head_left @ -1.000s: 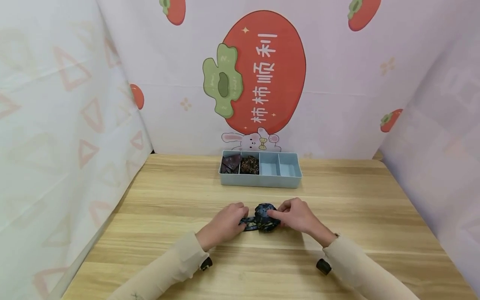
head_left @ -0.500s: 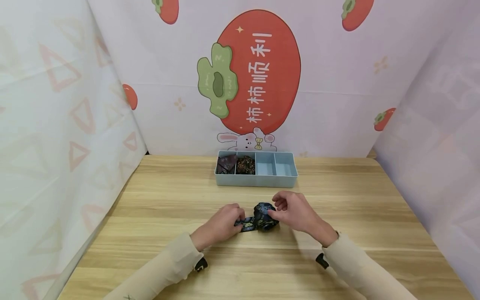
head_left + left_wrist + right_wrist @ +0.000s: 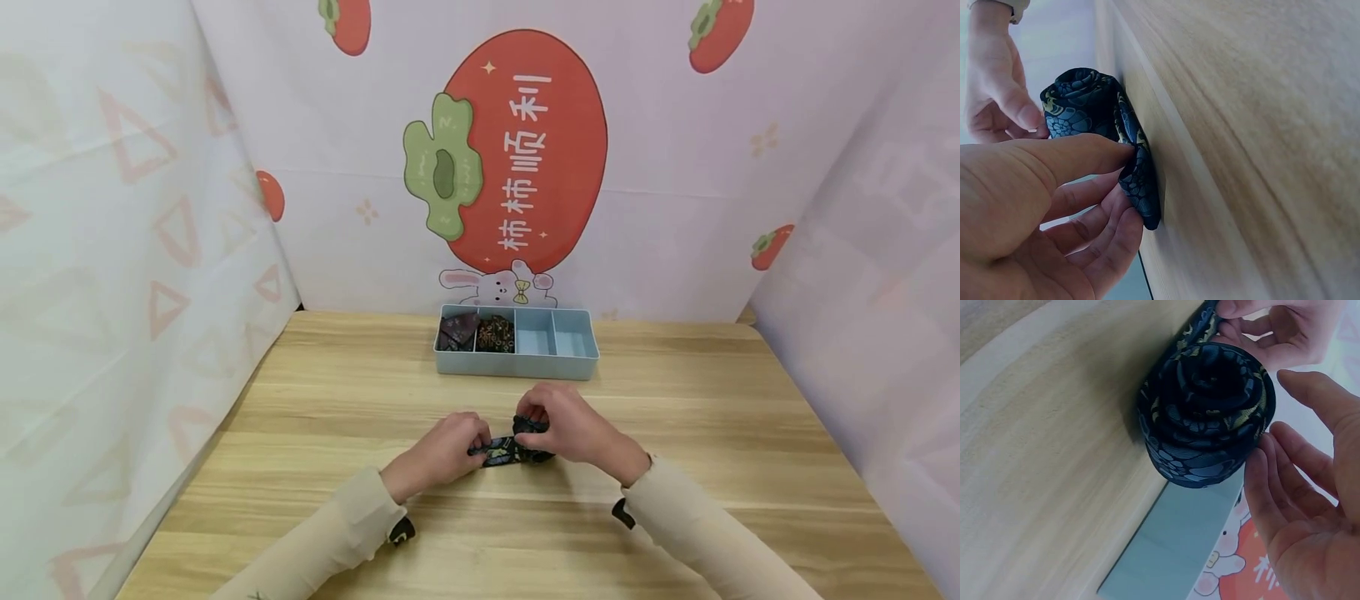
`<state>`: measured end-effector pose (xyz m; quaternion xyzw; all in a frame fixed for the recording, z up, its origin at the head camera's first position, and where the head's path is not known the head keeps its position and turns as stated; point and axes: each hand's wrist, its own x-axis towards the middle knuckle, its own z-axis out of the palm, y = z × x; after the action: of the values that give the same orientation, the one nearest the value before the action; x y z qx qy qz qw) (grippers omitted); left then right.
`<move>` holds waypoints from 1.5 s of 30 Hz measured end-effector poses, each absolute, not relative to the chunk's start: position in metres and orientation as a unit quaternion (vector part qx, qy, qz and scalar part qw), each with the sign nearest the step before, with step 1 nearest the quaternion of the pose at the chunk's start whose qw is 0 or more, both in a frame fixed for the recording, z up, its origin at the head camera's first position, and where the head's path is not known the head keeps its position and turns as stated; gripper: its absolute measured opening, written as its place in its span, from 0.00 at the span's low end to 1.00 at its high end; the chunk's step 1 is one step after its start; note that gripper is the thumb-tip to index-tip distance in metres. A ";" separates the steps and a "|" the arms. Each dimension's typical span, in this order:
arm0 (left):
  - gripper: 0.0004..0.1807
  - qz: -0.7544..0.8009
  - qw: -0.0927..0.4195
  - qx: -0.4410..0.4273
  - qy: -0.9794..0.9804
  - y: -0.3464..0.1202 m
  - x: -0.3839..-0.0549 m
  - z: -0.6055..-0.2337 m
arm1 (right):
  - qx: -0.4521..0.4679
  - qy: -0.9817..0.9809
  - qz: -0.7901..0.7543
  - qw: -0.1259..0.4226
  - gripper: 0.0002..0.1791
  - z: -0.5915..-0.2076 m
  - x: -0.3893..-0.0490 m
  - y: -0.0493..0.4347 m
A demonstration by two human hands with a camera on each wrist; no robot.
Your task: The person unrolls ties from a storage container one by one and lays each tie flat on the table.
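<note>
A dark blue floral necktie lies on the table, mostly wound into a roll with a short flat tail at its left. My left hand pinches that tail between thumb and fingers, close to the tabletop. Above the roll, my right hand reaches in from the right. In the right wrist view its bent fingers touch the upper side of the rolled tie, while the thumb stands slightly apart. The spiral layers of the roll show from the side there.
Behind the hands, a light blue divided box stands near the table's back edge. Its two left compartments hold a dark purple folded tie and a black tie with an orange-brown pattern. A printed cloth hangs behind.
My right hand has moved left from the roll's right side to over it, covering more of it. My left hand keeps its pinch on the tail of the necktie.
</note>
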<state>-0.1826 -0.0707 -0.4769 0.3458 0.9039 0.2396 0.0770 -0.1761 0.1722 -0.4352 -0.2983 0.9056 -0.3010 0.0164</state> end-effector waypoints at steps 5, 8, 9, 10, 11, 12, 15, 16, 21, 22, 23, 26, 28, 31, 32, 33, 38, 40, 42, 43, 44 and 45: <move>0.04 0.240 0.082 0.346 0.903 -0.071 -0.184 -0.476 | -0.297 0.912 -0.282 -0.007 0.13 -0.438 -0.172 0.174; 0.04 0.241 0.083 0.345 0.903 -0.070 -0.184 -0.475 | -0.287 0.921 -0.261 -0.030 0.15 -0.439 -0.169 0.176; 0.04 0.242 0.083 0.345 0.903 -0.070 -0.184 -0.474 | -0.282 0.924 -0.256 -0.036 0.16 -0.440 -0.167 0.177; 0.04 0.243 0.083 0.345 0.903 -0.070 -0.183 -0.474 | -0.278 0.926 -0.250 -0.043 0.17 -0.440 -0.166 0.177; 0.04 0.243 0.083 0.345 0.903 -0.070 -0.183 -0.474 | -0.273 0.929 -0.245 -0.049 0.17 -0.440 -0.165 0.178; 0.04 0.243 0.083 0.344 0.903 -0.070 -0.183 -0.473 | -0.268 0.931 -0.243 -0.052 0.18 -0.440 -0.164 0.179; 0.05 0.242 0.084 0.343 0.903 -0.070 -0.181 -0.473 | -0.254 0.935 -0.240 -0.054 0.18 -0.441 -0.162 0.182; 0.05 0.241 0.084 0.344 0.904 -0.070 -0.181 -0.473 | -0.250 0.937 -0.239 -0.054 0.18 -0.441 -0.161 0.184; 0.05 0.235 0.082 0.348 0.904 -0.071 -0.180 -0.472 | -0.228 0.939 -0.255 -0.046 0.17 -0.441 -0.158 0.191; 0.05 0.234 0.082 0.348 0.904 -0.071 -0.179 -0.472 | -0.224 0.939 -0.258 -0.045 0.17 -0.442 -0.158 0.193; 0.05 0.233 0.082 0.347 0.905 -0.071 -0.179 -0.472 | -0.220 0.938 -0.263 -0.044 0.17 -0.442 -0.158 0.194; 0.05 0.232 0.083 0.346 0.905 -0.073 -0.180 -0.472 | -0.214 0.938 -0.270 -0.043 0.16 -0.443 -0.158 0.199; 0.06 0.231 0.082 0.345 0.906 -0.074 -0.180 -0.471 | -0.212 0.937 -0.273 -0.041 0.16 -0.444 -0.158 0.202; 0.06 0.221 0.079 0.343 0.910 -0.077 -0.180 -0.471 | -0.208 0.937 -0.280 -0.037 0.16 -0.444 -0.158 0.205; 0.06 0.219 0.077 0.342 0.911 -0.078 -0.180 -0.471 | -0.206 0.936 -0.283 -0.035 0.16 -0.445 -0.158 0.206; 0.06 0.215 0.076 0.340 0.912 -0.079 -0.181 -0.471 | -0.205 0.935 -0.288 -0.032 0.15 -0.445 -0.158 0.207; 0.06 0.211 0.077 0.334 0.915 -0.085 -0.183 -0.470 | -0.196 0.932 -0.304 -0.025 0.12 -0.446 -0.156 0.213; 0.07 0.213 0.077 0.333 0.916 -0.089 -0.183 -0.469 | -0.190 0.930 -0.313 -0.021 0.12 -0.448 -0.156 0.216; 0.07 0.212 0.074 0.332 0.916 -0.092 -0.184 -0.469 | -0.186 0.927 -0.324 -0.014 0.11 -0.449 -0.156 0.218; 0.07 0.210 0.071 0.333 0.917 -0.093 -0.184 -0.470 | -0.185 0.927 -0.328 -0.011 0.11 -0.449 -0.156 0.219; 0.07 0.208 0.069 0.333 0.917 -0.095 -0.184 -0.470 | -0.185 0.926 -0.329 -0.008 0.11 -0.449 -0.157 0.220; 0.06 0.206 0.067 0.334 0.917 -0.096 -0.185 -0.471 | -0.186 0.927 -0.326 -0.007 0.11 -0.448 -0.157 0.220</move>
<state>-0.1848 -0.0957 -0.4708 0.3344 0.9173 0.2056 0.0667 -0.1572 0.2201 -0.4484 -0.1859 0.9267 -0.3265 -0.0070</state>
